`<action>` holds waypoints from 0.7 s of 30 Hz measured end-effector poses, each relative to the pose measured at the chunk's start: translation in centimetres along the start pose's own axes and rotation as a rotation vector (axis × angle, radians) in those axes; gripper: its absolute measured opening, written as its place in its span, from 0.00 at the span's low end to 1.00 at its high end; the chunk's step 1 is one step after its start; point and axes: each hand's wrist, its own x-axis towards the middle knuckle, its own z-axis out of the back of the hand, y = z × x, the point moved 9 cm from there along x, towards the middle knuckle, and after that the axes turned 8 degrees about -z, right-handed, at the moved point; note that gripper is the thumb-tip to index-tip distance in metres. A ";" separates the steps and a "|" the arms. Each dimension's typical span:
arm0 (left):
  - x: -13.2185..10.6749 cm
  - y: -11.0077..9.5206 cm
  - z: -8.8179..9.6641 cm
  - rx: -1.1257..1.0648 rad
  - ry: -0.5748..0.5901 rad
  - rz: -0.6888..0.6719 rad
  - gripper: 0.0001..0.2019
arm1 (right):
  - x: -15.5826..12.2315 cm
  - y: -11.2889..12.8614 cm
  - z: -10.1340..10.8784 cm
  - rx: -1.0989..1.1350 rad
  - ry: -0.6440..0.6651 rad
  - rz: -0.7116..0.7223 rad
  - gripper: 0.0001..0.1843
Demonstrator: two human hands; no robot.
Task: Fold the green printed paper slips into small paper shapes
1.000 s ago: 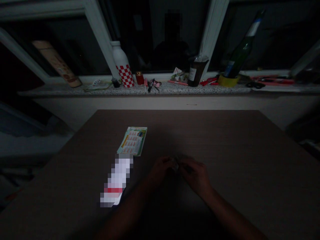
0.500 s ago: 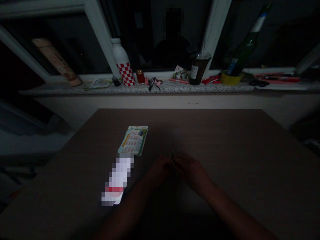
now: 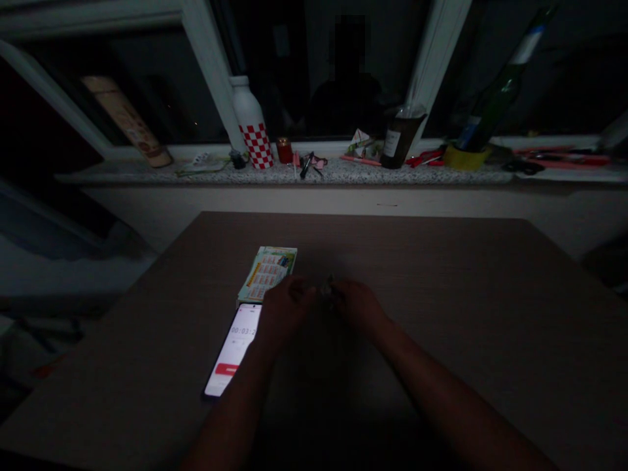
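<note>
My right hand (image 3: pixel 362 302) is closed, its fingertips pinching a small crumpled-looking greyish thing (image 3: pixel 327 286) over the middle of the table. In this dim light I cannot make out what kind of thing it is. Just to its left is my left hand (image 3: pixel 288 306), with bent fingers a little apart and nothing visible in them. That hand and forearm cover part of a printed card with a calendar-like grid (image 3: pixel 266 269) and the right side of a lit phone (image 3: pixel 240 333), which shows a running time display and a red button.
Both forearms reach over the brown table (image 3: pixel 417 261). Behind it, a speckled stone sill (image 3: pixel 343 173) bears a checkered white bottle (image 3: pixel 252 124), a small red jar (image 3: pixel 284 150), a dark drink cup (image 3: pixel 396 140), a green bottle (image 3: pixel 495 98) in yellow tape (image 3: pixel 466 157), and a tan tumbler (image 3: pixel 128 122).
My hands were together around the small thing; now they are apart. The left hand has moved left, over the card and phone edges, while the small thing stays at my right fingertips.
</note>
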 end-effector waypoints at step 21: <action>1.4 5.0 3.3 0.478 0.311 -0.112 0.15 | 2.1 -0.5 -0.8 0.179 -0.112 0.000 0.18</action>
